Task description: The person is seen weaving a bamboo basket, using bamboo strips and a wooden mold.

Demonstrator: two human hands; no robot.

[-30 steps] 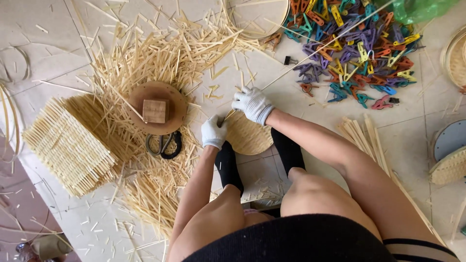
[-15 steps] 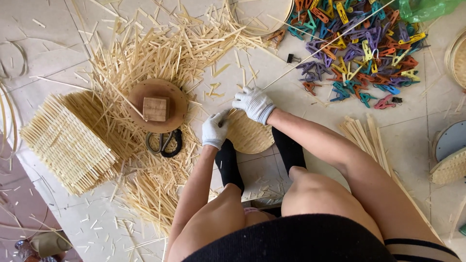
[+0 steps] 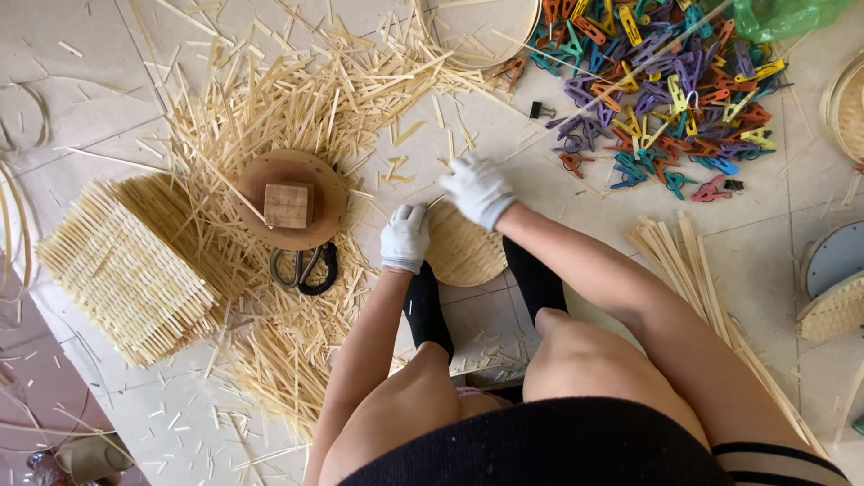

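Observation:
I sit on a tiled floor with both feet in black socks against a small round woven bamboo disc [image 3: 468,256]. My left hand [image 3: 404,238], in a white glove, grips the disc's left edge. My right hand [image 3: 479,189], also gloved, is over the disc's top edge, fingers curled around a thin bamboo strip. A long thin strip [image 3: 621,76] runs from that hand up to the right across the clip pile.
A round wooden form with a block [image 3: 290,200] and black scissors [image 3: 304,270] lie left of the disc, amid scattered bamboo slivers [image 3: 297,99]. A woven mat [image 3: 126,270] lies far left. Coloured plastic clips [image 3: 666,90] are piled top right. Long bamboo strips [image 3: 693,270] and round baskets [image 3: 837,288] lie right.
My right hand has shifted slightly over the disc's top edge. The left hand stays on the disc's left side. The view has moved a little.

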